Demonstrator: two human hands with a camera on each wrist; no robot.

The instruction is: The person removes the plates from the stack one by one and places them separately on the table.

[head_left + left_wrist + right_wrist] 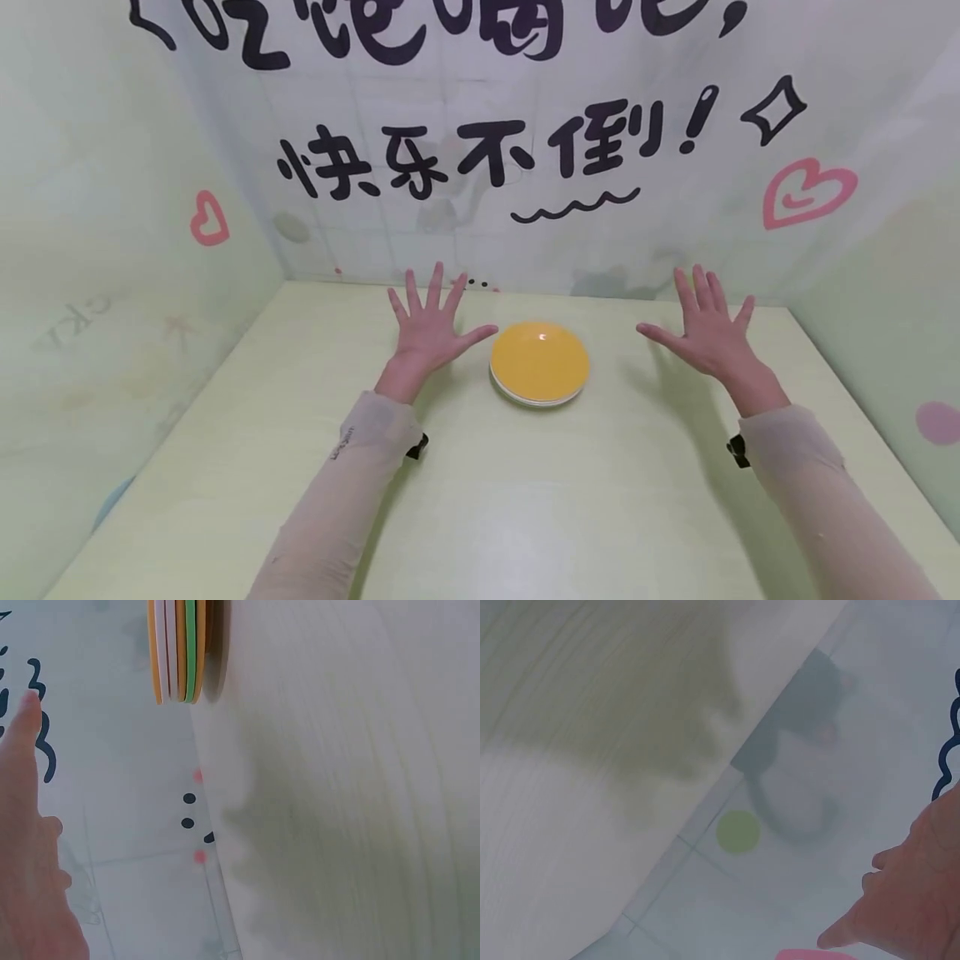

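Stack of round plates, glossy yellow on top, with white, orange and green edges layered below; set on a pale, streaked counter, between left hand and right hand, both held apart, fingers spread straight

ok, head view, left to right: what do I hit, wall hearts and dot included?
Small pink heart → left hand → yellow-topped plate stack → right hand → larger pink heart → purplish dot.

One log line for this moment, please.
left hand: spread, empty | right hand: spread, empty | plate stack: yellow on top, on table between hands
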